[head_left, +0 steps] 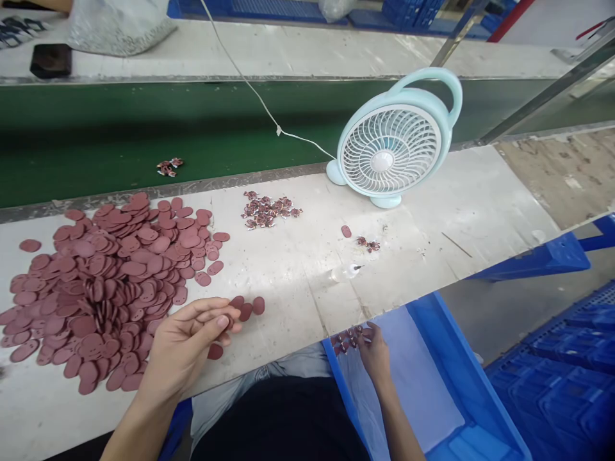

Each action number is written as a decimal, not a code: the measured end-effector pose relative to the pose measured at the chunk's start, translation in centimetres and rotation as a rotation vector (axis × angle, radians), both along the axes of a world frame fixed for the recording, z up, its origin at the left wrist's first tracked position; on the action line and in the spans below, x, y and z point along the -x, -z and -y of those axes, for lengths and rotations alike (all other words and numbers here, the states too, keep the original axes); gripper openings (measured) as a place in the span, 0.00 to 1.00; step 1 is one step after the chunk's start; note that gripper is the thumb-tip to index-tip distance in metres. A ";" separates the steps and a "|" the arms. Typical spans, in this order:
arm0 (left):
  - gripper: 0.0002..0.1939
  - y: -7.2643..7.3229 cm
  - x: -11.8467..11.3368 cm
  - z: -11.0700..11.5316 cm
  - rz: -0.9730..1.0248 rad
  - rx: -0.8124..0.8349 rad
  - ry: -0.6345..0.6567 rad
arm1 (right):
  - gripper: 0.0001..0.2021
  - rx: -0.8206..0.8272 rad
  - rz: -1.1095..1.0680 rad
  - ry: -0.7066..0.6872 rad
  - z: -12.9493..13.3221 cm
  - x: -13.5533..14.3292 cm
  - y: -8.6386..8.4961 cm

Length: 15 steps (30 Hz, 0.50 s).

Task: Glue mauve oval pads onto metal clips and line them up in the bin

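Note:
My left hand (187,346) hovers over the near side of the bench, thumb and fingers pinched together; whatever is between them is hidden. Just beyond its fingertips lie a few reddish-brown oval pieces (258,305), and another oval (216,351) is under the hand. A large heap of the same ovals (129,269), some with small holes, spreads to the left. Down in the blue crate (480,378), my right hand (375,352) has its fingers closed at a small brown-and-white figure piece, partly hidden by them. Similar figure pieces (342,341) lie in rows beside it.
A light-blue fan (389,144) stands at the bench's back edge, its white cable (250,86) crossing the green belt (230,137). Small figure pieces (269,211) form a pile mid-bench. A small clear bottle with a dark tip (343,273) lies nearer. Blue crates (557,365) are at right.

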<state>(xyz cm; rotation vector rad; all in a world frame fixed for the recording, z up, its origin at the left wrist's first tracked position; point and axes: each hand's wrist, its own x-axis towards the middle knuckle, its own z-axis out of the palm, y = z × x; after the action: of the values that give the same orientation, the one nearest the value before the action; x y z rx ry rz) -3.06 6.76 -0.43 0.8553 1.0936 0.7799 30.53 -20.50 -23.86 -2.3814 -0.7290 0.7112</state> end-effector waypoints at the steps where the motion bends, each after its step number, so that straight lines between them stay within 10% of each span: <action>1: 0.13 0.1 0.0 0.1 0.012 0.020 0.000 | 0.17 -0.004 0.001 -0.005 0.0 -0.1 0.0; 9: 0.07 0.7 0.7 1.0 0.076 0.031 -0.002 | 0.22 -0.006 0.018 0.039 -0.5 0.0 -0.7; 15: 0.12 0.4 2.0 2.0 0.128 0.127 -0.075 | 0.28 -0.052 0.069 0.122 -2.0 0.1 -8.9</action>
<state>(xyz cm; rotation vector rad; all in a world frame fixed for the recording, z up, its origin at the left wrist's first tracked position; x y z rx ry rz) -5.10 4.81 -0.84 0.6513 1.0539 0.8077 30.41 -18.49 -14.98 -2.3898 -0.6160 0.5552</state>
